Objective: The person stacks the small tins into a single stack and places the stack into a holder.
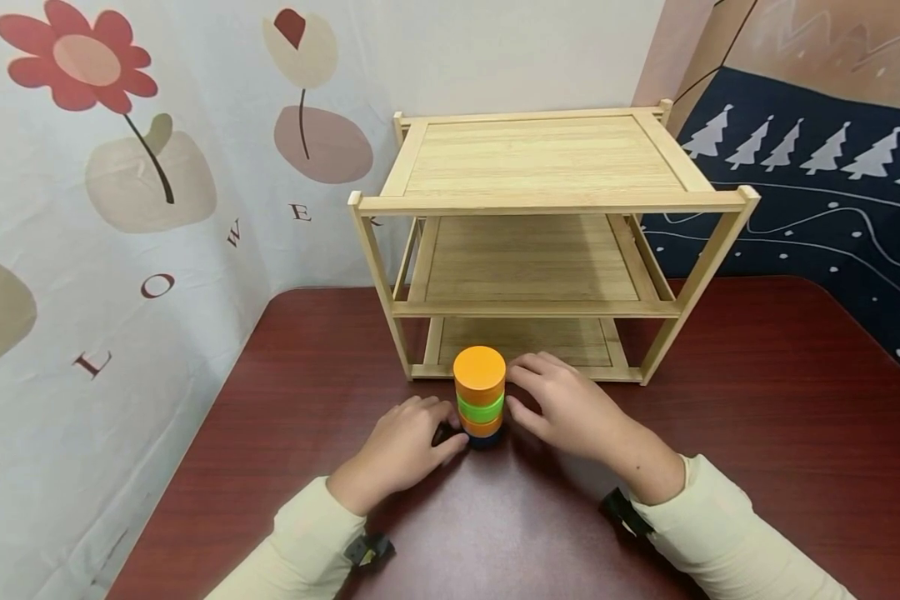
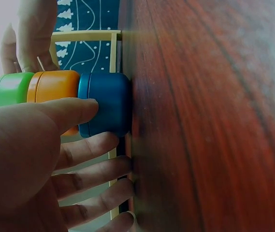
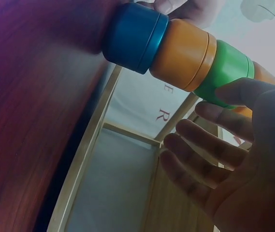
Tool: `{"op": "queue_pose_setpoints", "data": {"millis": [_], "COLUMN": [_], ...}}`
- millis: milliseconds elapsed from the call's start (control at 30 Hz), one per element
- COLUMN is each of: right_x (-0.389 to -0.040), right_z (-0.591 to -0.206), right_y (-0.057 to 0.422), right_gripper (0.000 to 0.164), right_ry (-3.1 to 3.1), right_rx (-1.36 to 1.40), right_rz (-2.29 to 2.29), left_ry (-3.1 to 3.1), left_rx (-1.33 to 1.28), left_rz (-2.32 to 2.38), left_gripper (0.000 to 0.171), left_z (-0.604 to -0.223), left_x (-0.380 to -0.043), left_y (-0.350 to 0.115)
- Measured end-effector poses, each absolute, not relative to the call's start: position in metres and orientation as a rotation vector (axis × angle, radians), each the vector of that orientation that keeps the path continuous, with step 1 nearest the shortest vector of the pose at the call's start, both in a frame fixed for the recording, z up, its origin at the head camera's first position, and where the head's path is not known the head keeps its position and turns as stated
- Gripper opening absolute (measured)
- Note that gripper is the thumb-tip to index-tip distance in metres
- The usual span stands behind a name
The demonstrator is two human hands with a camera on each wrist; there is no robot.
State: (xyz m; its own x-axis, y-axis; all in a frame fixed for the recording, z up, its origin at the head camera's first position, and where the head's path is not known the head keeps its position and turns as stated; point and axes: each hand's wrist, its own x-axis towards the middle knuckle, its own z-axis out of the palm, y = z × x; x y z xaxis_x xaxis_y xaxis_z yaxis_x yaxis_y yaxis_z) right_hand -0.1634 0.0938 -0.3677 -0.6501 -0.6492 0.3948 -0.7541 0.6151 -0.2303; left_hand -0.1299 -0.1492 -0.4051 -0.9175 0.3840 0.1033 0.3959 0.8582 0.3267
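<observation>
Several small round lidded tins stand in one upright column on the table, close in front of the shelf rack. The blue tin is at the bottom, an orange tin above it, then a green tin, with another orange tin on top. My left hand is low on the column's left side, thumb and index fingertips right at the blue tin, fingers loosely extended. On the other side, my right hand is beside the upper tins, its thumb overlapping the green tin in the right wrist view, fingers spread and relaxed.
A three-tier wooden rack stands behind the column, its lowest shelf near the tabletop. The dark red table has rounded back corners. Printed cloth hangs behind and along the left side.
</observation>
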Motion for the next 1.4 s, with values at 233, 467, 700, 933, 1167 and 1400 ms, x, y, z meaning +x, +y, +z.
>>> {"op": "queue_pose_setpoints", "data": {"millis": [233,467,700,933,1167,1400], "right_x": [-0.163,-0.164,-0.165,-0.170,-0.174,-0.176], "right_z": [-0.368,-0.370,-0.372,-0.377,-0.380,-0.383], "right_y": [0.094,0.094,0.093,0.095,0.096,0.094], "right_gripper": [0.025,0.025,0.027,0.026,0.030,0.035], "right_ry": [-2.566,-2.569,-2.609,-2.701,-2.715,-2.740], "right_rx": [1.147,1.165,1.178,1.177,1.240,1.264], "right_rz": [0.552,0.551,0.606,0.795,0.932,0.980], "left_ry": [-3.000,-3.004,-3.004,-3.000,-2.975,-2.970], "left_rx": [-0.625,-0.626,-0.627,-0.629,-0.639,-0.638], "left_rz": [-0.530,-0.521,-0.534,-0.536,-0.522,-0.518], "left_gripper": [0.020,0.020,0.021,0.021,0.020,0.020], "left_z": [-0.405,-0.405,-0.405,-0.405,-0.406,-0.407], "left_x": [-0.130,-0.131,-0.130,-0.130,-0.130,-0.130], "left_y": [-0.149,-0.149,-0.149,-0.148,-0.149,-0.149]}}
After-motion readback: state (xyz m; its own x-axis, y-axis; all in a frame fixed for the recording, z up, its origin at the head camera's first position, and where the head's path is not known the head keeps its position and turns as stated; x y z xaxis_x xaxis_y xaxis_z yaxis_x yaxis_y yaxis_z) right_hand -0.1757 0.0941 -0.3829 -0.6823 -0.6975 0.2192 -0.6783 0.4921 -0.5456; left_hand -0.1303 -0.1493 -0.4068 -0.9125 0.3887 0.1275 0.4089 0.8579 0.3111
